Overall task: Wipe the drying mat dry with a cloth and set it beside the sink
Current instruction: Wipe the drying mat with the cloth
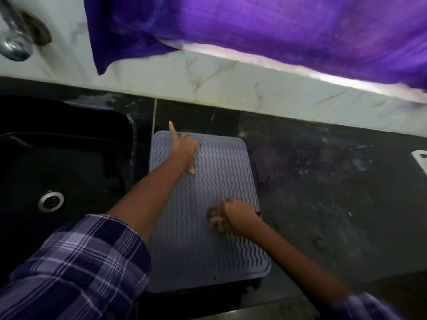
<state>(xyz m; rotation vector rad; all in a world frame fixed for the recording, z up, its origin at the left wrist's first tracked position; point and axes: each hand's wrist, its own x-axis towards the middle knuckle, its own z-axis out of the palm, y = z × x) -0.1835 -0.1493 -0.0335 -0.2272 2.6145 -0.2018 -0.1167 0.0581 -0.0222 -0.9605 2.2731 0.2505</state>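
A grey drying mat (pixel 208 245) with wavy ribs lies flat on the black counter, just right of the black sink (pixel 57 162). My left hand (pixel 184 148) rests on the mat's far left corner, index finger pointing away and thumb pressed down, holding nothing. My right hand (pixel 228 215) is on the mat near its right edge, fingers curled downward and blurred by motion. No cloth shows in it. Something dark sticks out from under the mat's near edge (pixel 208 288).
A large purple cloth (pixel 277 26) hangs over the white marble ledge (pixel 231 79) behind the counter. A chrome tap (pixel 13 42) is at the top left, above the sink drain (pixel 50 200). A white object (pixel 421 158) is at the right edge. Black counter (pixel 335 192) extends to the right.
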